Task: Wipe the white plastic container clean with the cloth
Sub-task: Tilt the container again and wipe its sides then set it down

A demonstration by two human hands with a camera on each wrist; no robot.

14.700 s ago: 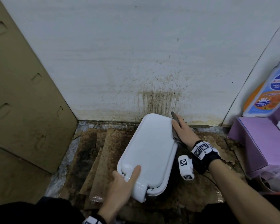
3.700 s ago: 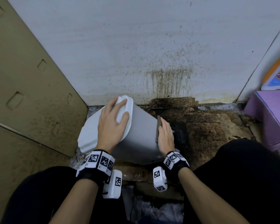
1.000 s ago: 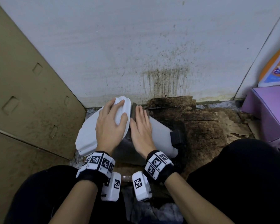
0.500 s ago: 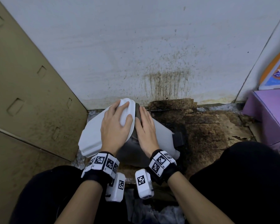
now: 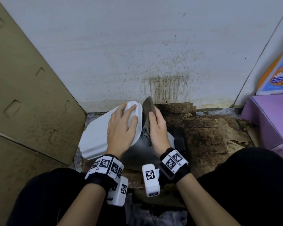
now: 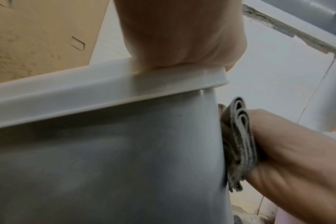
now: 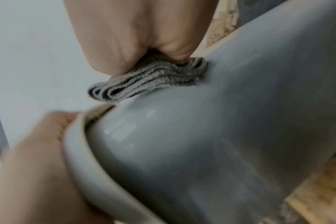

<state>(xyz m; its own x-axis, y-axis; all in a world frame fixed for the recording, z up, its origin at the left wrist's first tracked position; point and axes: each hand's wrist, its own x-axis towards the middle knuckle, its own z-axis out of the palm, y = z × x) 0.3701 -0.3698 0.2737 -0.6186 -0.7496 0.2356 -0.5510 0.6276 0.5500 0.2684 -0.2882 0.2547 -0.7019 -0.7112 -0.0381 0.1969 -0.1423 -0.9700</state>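
Lying sideways, container point(image 5: 95, 136) lid leftward

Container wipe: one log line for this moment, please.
left hand steadies container | right hand presses cloth on its side

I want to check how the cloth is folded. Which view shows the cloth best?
The right wrist view: the cloth shows its stacked folds against the container. The left wrist view shows them edge-on; the head view shows only one flat side.

Tilted white container point(image 5: 96, 136), folded grey cloth point(image 5: 146, 115) alongside
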